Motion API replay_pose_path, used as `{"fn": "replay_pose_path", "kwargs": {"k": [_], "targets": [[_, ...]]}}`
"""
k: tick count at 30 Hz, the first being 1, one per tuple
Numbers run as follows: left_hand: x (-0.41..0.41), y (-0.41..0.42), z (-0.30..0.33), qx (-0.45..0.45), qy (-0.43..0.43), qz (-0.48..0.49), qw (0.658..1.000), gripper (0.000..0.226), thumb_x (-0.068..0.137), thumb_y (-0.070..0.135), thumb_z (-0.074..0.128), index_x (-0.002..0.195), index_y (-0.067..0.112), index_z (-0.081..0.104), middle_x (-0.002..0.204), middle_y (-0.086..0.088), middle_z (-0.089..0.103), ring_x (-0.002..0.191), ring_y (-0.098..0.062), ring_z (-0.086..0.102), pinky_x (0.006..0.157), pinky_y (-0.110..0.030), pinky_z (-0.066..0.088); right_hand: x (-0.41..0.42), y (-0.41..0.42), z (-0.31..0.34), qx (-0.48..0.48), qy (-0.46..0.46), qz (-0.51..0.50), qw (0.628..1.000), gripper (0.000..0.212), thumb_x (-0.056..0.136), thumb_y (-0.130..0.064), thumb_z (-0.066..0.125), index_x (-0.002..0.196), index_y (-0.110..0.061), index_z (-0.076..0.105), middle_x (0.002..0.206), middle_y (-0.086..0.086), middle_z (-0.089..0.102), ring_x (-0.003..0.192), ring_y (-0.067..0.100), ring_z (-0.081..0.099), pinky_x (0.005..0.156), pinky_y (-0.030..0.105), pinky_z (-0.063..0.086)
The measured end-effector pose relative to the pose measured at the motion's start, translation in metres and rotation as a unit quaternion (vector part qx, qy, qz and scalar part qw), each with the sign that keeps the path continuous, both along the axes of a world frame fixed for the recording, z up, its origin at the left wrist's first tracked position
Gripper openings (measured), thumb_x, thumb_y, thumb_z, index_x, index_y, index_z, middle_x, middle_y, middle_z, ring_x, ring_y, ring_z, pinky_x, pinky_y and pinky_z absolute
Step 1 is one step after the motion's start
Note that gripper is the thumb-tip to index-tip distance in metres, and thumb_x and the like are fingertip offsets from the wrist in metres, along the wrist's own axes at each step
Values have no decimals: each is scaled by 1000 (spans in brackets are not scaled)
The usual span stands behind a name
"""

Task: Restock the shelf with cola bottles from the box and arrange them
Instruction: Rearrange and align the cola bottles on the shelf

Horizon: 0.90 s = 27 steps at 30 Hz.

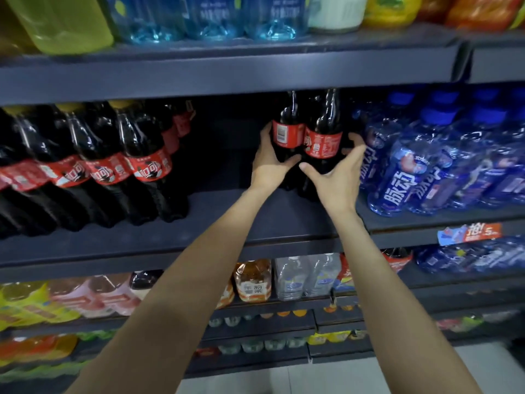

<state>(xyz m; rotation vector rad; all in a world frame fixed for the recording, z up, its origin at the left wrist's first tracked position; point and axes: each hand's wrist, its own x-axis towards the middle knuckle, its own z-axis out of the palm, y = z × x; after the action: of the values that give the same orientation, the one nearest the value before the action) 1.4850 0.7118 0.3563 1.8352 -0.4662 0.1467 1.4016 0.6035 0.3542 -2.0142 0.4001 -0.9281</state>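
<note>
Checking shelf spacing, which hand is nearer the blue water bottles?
Right. The right hand wraps the right cola bottle beside the blue water bottles; the left hand holds the left cola bottle, farther away.

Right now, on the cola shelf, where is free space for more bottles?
One bare patch on the middle shelf: between the row of cola bottles and the two cola bottles held by the left hand and right hand. Beyond them, blue drink bottles crowd the shelf.

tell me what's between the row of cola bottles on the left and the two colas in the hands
Bare dark shelf in the head view: an unfilled gap separates the cola row from the two cola bottles held by the left hand and right hand.
</note>
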Motion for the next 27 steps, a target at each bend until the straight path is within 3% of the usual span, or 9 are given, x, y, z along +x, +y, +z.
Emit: {"fn": "replay_pose_path", "kwargs": {"k": [6, 8, 10, 13, 16, 18, 21, 23, 27], "targets": [[-20, 51, -13, 0, -40, 15, 999, 101, 67, 42, 79, 147, 16, 24, 132, 3, 54, 124, -16, 53, 105, -41, 44, 0, 1, 4, -6, 33, 17, 999, 80, 73, -29, 79, 133, -14, 29, 124, 7, 57, 98, 26, 60, 77, 30, 40], [-25, 76, -15, -24, -25, 11, 999, 96, 73, 23, 81, 146, 13, 20, 129, 4, 50, 119, -10, 55, 104, -35, 45, -5, 5, 3, -2, 37, 45, 998, 79, 73, -30, 79, 133, -16, 29, 108, 1, 62, 76, 15, 58, 77, 32, 42], [-28, 98, -15, -49, -11, 15, 999, 87, 78, 2, 74, 143, 11, 17, 128, 1, 47, 109, 1, 56, 97, -19, 46, -6, 13, 0, 15, 38, 97, 994, 79, 74, -29, 79, 133, -19, 28, 93, -10, 58, 67, 2, 53, 79, 33, 46], [-31, 123, -14, -42, -7, 22, 999, 79, 81, -5, 68, 137, 14, 17, 127, 0, 47, 105, 4, 56, 90, -12, 46, 1, 30, -5, 32, 32, 179, 983, 80, 74, -27, 79, 134, -22, 26, 101, -11, 58, 77, -3, 54, 85, 29, 46], [-34, 134, -14, -32, -4, 27, 999, 80, 84, -4, 65, 142, 14, 13, 131, 9, 43, 113, -1, 52, 99, -21, 44, 13, 49, -7, 31, 29, 234, 971, 80, 76, -23, 78, 136, -22, 25, 113, -9, 57, 87, -7, 55, 87, 23, 44], [-39, 129, -14, -23, -13, 41, 999, 83, 85, 7, 68, 145, 16, 12, 136, 7, 40, 121, -2, 45, 106, -28, 39, 21, 57, -7, 37, 24, 252, 967, 79, 77, -20, 77, 138, -21, 26, 118, -6, 57, 100, -2, 55, 91, 23, 43], [-47, 111, -15, 44, -67, 152, 985, 97, 74, 41, 77, 146, 13, 18, 140, -6, 34, 125, -6, 37, 97, -22, 35, 26, 63, -9, 35, 16, 256, 966, 80, 78, -20, 76, 140, -19, 26, 125, 0, 56, 115, 8, 52, 95, 21, 41], [-52, 101, -12, 64, -86, 239, 965, 105, 67, 54, 79, 145, 14, 22, 134, -7, 39, 122, -14, 42, 86, -25, 40, 28, 64, -10, 19, 7, 237, 971, 82, 76, -25, 77, 141, -19, 27, 132, 3, 50, 121, 12, 49, 98, 23, 41], [-54, 100, -13, 39, -104, 287, 952, 92, 68, 52, 79, 137, 18, 29, 130, 2, 50, 114, -18, 55, 83, -39, 51, 26, 64, -8, -51, 44, 181, 981, 97, 66, -43, 82, 142, -23, 27, 136, 9, 43, 119, 23, 51, 94, 38, 47]]}}
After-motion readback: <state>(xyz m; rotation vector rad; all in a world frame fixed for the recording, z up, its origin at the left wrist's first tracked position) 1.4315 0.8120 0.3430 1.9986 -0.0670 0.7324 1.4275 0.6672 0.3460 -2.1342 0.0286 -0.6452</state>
